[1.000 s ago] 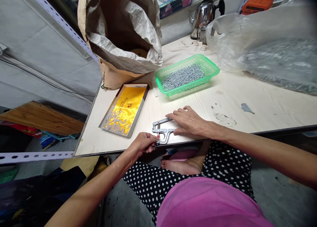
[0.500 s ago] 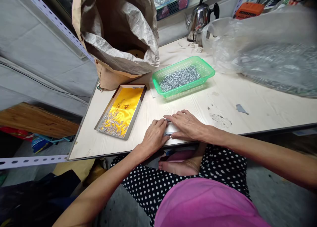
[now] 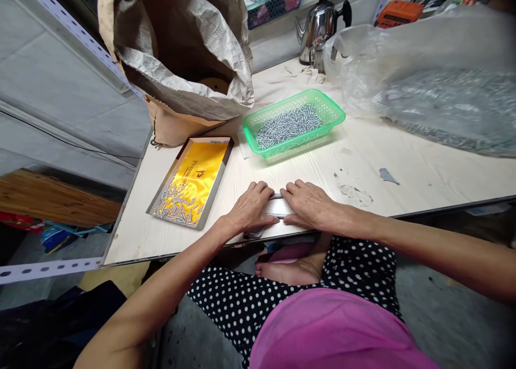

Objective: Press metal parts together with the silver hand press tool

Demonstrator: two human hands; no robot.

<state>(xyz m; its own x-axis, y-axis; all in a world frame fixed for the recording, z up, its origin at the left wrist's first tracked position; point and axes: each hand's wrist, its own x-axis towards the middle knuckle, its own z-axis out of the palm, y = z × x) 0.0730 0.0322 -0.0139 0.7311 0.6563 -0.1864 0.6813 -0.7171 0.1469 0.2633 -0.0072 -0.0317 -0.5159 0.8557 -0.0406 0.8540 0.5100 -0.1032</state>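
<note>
At the front edge of the table, my left hand and my right hand rest side by side with a small gap between them. Both grip a short piece with two parallel grey edges, pale in between. Fingers curl over its far side and the thumbs press the near side. Whether it is one frame or two separate strips I cannot tell; its ends are hidden under my hands. To the left lies a shallow box lined with yellow cloth, small metal pins scattered in its near end.
Beyond my hands, a green plastic basket holds many small metal pins. A large open sack stands at the back left. On the right lies a clear plastic bag of metal parts. A metal kettle stands behind.
My hands have drawn slightly apart, and more of the grey-edged piece shows between them. The right fingers no longer reach across to the left hand. The view has shifted slightly.
</note>
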